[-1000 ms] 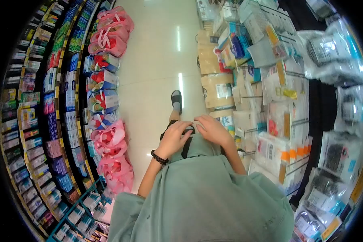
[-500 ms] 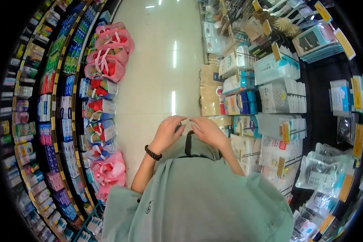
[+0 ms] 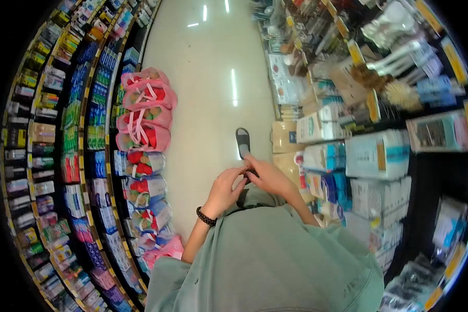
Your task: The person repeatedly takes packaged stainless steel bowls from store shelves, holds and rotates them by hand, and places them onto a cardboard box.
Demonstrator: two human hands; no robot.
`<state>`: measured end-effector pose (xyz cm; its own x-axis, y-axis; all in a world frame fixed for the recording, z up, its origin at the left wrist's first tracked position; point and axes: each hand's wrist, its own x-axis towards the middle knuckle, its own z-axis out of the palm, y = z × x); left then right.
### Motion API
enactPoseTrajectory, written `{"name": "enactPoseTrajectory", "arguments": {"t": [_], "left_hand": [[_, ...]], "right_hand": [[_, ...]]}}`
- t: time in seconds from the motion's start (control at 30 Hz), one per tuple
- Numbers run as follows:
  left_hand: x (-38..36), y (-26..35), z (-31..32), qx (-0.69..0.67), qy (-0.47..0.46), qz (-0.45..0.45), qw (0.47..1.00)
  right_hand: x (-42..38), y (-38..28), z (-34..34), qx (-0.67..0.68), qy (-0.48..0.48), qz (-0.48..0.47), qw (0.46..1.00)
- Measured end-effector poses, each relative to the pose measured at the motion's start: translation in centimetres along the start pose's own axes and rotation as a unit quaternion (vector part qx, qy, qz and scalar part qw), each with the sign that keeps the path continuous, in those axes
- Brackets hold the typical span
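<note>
My left hand [image 3: 226, 191] and my right hand [image 3: 268, 178] meet in front of my waist, fingertips together and fingers loosely curved. Neither hand shows anything in its grasp. A dark patch appears in the gap between the thumbs and fingers. Around my left wrist sits a dark braided bracelet [image 3: 206, 217]. Below the hands is my green shirt [image 3: 265, 255]. Just beyond the fingertips, one foot in a dark slide sandal [image 3: 242, 136] steps forward on the floor.
A pale tiled floor [image 3: 208, 78] runs ahead between two shelves. Pink mesh bags [image 3: 145, 125] with red items hang along the left shelf, beside toothpaste-like boxes [image 3: 96, 114]. On the right hang white packs [image 3: 377, 153], brushes [image 3: 400, 93] and yellow price tags [image 3: 372, 104].
I have moved forward along the aisle, so the shelves shift down the view. My fingertips, apart before, now come together. A sandalled foot has come into sight.
</note>
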<state>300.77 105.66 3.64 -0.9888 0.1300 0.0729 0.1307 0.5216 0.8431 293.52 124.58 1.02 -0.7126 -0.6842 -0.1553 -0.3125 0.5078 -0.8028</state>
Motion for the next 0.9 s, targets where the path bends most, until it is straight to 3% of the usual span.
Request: {"name": "enactPoseTrajectory", "arguments": {"t": [0.03, 0.13, 0.23, 0.27, 0.4, 0.47, 0.63, 0.9], "left_hand": [[2.4, -0.5, -0.7, -0.001, 0.0, -0.009, 1.0], [10.6, -1.3, -4.1, 0.018, 0.001, -0.034, 0.999], [19.1, -2.3, -7.6, 0.007, 0.028, -0.032, 0.999], [21.6, -2.9, -8.7, 0.006, 0.042, -0.034, 0.999], [29.2, -4.4, -11.7, -0.043, 0.113, -0.079, 0.989], [32.8, -5.2, -12.6, -0.083, 0.132, -0.095, 0.983], [40.8, -9.2, -12.6, -0.151, 0.054, -0.13, 0.978], [59.4, -16.3, -14.7, -0.207, 0.022, -0.11, 0.972]], "right_hand": [[2.3, 0.7, -0.9, 0.009, -0.006, 0.011, 1.0], [10.8, -0.2, -6.6, -0.081, -0.151, 0.06, 0.983], [17.9, 2.0, -8.8, -0.012, -0.11, -0.029, 0.993], [20.1, 3.2, -9.2, 0.033, -0.044, -0.093, 0.994], [27.7, 3.4, -14.5, -0.059, -0.056, -0.104, 0.991], [30.7, 4.5, -16.1, -0.084, -0.09, -0.093, 0.988], [36.5, 7.0, -20.3, -0.072, -0.157, -0.05, 0.984], [51.0, 13.1, -29.3, -0.002, -0.062, 0.028, 0.998]]}}
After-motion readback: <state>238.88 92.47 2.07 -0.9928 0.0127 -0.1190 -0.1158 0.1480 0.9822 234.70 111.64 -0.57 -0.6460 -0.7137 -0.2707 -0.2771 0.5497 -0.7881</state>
